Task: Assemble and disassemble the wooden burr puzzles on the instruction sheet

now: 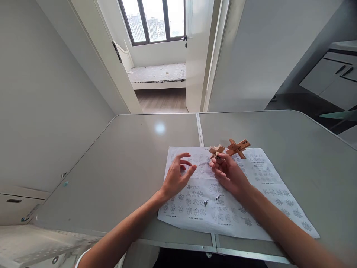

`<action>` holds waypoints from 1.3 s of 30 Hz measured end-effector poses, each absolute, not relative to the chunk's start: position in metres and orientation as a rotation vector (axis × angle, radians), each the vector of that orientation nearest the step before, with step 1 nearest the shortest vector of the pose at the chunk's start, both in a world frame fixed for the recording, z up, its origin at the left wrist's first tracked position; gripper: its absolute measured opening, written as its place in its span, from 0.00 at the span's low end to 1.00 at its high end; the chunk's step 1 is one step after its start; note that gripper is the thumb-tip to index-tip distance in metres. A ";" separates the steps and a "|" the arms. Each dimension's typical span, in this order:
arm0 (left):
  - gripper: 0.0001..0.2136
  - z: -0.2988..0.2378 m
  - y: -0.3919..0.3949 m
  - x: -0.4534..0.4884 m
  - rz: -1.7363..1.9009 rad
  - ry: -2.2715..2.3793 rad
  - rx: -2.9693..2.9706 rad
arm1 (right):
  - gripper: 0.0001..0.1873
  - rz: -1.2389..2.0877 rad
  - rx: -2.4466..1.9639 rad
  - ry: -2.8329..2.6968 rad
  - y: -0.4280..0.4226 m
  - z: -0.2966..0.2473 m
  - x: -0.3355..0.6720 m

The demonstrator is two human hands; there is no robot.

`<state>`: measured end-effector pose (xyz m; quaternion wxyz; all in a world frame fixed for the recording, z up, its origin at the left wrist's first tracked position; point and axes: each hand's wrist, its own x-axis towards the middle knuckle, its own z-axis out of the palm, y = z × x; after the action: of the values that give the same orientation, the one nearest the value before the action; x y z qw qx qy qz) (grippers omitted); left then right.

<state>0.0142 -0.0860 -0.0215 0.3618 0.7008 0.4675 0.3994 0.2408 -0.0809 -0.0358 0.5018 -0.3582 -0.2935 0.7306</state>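
My right hand (227,172) pinches a small wooden puzzle piece (216,150) at its fingertips, just above a large printed instruction sheet (237,208). Right behind it, a second wooden cross-shaped puzzle (238,147) lies on the sheet's far edge. My left hand (178,175) hovers over the sheet's left part, fingers curled and apart, holding nothing. The two hands are a short gap apart.
The sheet lies on a grey folding table (125,167) with a centre seam. Two small dark bits (205,203) rest on the paper near me. A doorway (158,74) beyond the table opens onto a room with a bed; dark cabinets (329,78) stand at the right.
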 end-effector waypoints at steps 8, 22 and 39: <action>0.13 -0.023 -0.087 0.014 0.992 1.229 1.843 | 0.16 1.692 -0.724 -0.541 -0.076 -0.042 0.245; 0.11 -0.026 -0.086 0.012 0.932 1.257 1.913 | 0.15 1.705 -0.639 -0.319 -0.084 -0.029 0.246; 0.08 -0.020 -0.086 0.009 0.884 1.261 1.972 | 0.17 1.751 -0.639 -0.314 -0.080 -0.034 0.237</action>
<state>0.0089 -0.0858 -0.0204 0.3144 0.7481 0.4785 0.3354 0.2371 -0.0804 -0.0338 0.5856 -0.2740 -0.1345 0.7509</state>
